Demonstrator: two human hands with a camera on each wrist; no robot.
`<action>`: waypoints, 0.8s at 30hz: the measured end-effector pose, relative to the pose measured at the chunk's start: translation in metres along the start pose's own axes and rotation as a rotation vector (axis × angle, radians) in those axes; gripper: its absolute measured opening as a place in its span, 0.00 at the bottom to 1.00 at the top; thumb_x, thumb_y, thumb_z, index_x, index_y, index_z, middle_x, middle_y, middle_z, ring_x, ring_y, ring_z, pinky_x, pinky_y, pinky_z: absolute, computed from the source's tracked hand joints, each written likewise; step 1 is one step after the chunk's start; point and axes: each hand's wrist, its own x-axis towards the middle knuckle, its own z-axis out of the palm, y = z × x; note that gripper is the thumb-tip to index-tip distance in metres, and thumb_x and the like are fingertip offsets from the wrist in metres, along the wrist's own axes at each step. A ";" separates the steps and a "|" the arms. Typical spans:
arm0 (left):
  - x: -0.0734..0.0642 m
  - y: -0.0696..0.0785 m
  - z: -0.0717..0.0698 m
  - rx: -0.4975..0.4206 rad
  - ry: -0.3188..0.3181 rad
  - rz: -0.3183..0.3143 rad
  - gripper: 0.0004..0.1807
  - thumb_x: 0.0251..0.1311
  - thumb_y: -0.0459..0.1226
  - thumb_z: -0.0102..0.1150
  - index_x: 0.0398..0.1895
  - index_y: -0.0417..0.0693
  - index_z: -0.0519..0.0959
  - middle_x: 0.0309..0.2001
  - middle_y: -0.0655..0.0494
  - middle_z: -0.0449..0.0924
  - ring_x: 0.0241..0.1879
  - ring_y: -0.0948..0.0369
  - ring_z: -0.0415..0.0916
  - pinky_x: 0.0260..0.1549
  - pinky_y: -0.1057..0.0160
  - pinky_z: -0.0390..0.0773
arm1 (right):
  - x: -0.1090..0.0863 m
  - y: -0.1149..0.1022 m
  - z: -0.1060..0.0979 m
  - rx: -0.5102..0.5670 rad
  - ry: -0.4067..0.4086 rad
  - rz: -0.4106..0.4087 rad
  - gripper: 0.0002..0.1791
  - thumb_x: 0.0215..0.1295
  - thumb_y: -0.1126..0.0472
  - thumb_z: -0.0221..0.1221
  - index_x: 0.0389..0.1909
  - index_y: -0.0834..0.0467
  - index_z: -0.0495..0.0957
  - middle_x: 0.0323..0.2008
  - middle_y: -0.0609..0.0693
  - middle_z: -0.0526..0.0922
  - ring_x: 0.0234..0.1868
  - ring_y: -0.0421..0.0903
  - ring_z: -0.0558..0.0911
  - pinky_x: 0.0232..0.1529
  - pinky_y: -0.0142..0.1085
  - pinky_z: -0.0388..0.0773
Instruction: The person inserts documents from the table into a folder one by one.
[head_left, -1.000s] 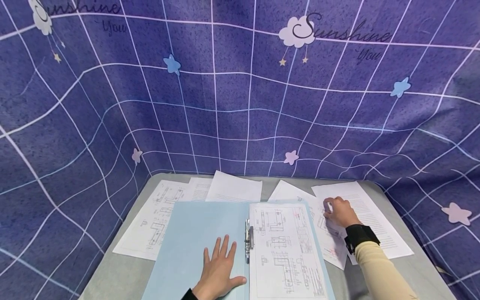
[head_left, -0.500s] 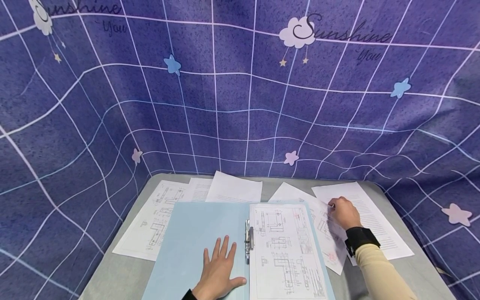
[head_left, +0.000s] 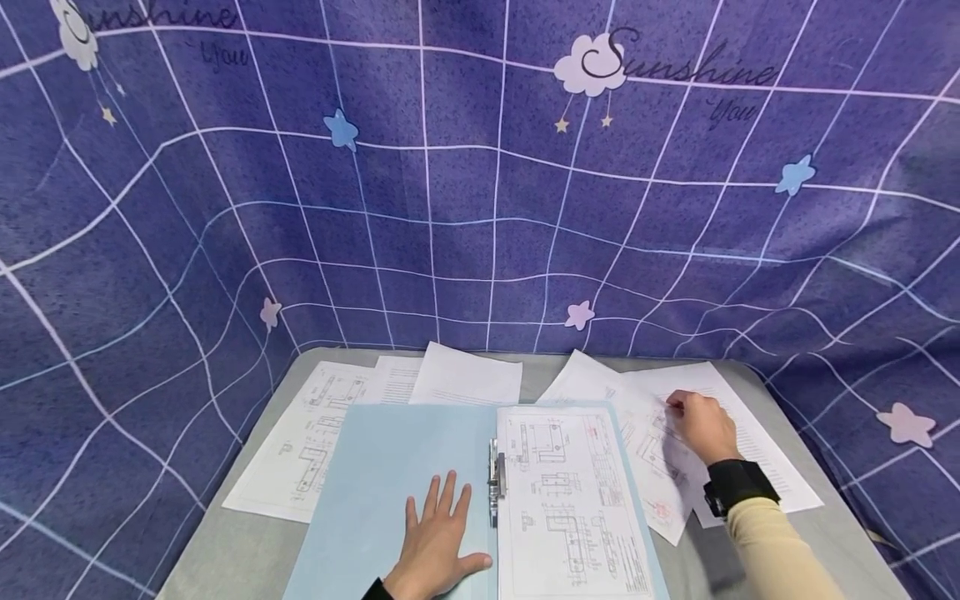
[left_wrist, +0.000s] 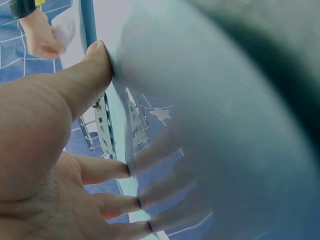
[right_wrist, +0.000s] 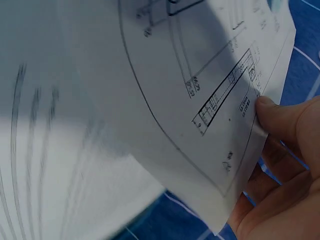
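Just right of an open blue folder [head_left: 420, 442], 1 loose sheet [head_left: 645, 467] printed with technical drawings and a pink stamp [head_left: 662, 509] lies aslant, its long axis seeming to run from far left to near right. My right hand [head_left: 703, 429] pinches its right edge between thumb and fingertips, as the right wrist view shows; so the sheet reaches leftward from that hand, toward the folder, its left part hidden behind the folder's right edge. A metal clip [head_left: 495, 483] stands farther left, along the folder's middle, across a drawing page [head_left: 570, 508] whose long side runs nearly straight away from me. My left hand [head_left: 438, 542] is nearer to that clip: it rests on the folder's left half, fingers spread and straight, gripping nothing. I judge the slant matters most: the loose sheet would need turning to match the page. Beneath my right hand and beyond it lies a text page [head_left: 772, 467]; more papers [head_left: 300, 450] show past the folder's left side. A grey counter [head_left: 232, 558] carries everything, before a purple-blue cloth [head_left: 480, 183].
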 end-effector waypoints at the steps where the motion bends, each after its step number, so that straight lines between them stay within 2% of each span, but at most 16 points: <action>1: 0.000 0.000 0.000 -0.003 0.003 -0.001 0.58 0.42 0.66 0.67 0.70 0.37 0.65 0.74 0.33 0.50 0.72 0.34 0.43 0.56 0.21 0.42 | -0.001 0.000 -0.005 -0.004 0.020 -0.008 0.07 0.60 0.64 0.60 0.37 0.54 0.84 0.36 0.60 0.85 0.34 0.65 0.82 0.20 0.51 0.71; 9: 0.000 0.000 0.000 0.002 0.013 -0.014 0.58 0.41 0.65 0.68 0.70 0.36 0.65 0.74 0.33 0.50 0.72 0.34 0.43 0.56 0.21 0.41 | -0.013 0.002 -0.050 0.025 0.202 -0.100 0.06 0.56 0.66 0.66 0.36 0.56 0.85 0.32 0.57 0.86 0.31 0.65 0.82 0.23 0.53 0.70; 16: 0.002 -0.002 0.005 0.008 0.014 -0.021 0.58 0.41 0.66 0.67 0.70 0.38 0.65 0.74 0.34 0.50 0.73 0.35 0.42 0.57 0.21 0.41 | -0.027 0.004 -0.094 -0.001 0.241 0.014 0.08 0.59 0.59 0.68 0.39 0.54 0.85 0.35 0.63 0.85 0.30 0.71 0.79 0.18 0.55 0.66; 21: 0.003 -0.002 0.005 0.008 0.012 -0.021 0.58 0.42 0.66 0.67 0.70 0.38 0.65 0.74 0.34 0.49 0.73 0.35 0.41 0.57 0.22 0.40 | -0.038 0.013 -0.119 -0.008 0.296 0.050 0.08 0.60 0.59 0.67 0.39 0.56 0.84 0.35 0.69 0.82 0.29 0.74 0.77 0.19 0.57 0.64; 24: 0.003 -0.001 0.004 0.004 0.011 -0.023 0.58 0.42 0.66 0.67 0.70 0.38 0.64 0.74 0.34 0.49 0.73 0.35 0.41 0.58 0.22 0.39 | -0.045 0.020 -0.130 -0.005 0.345 0.048 0.08 0.60 0.60 0.66 0.38 0.58 0.84 0.32 0.69 0.82 0.30 0.74 0.76 0.22 0.58 0.64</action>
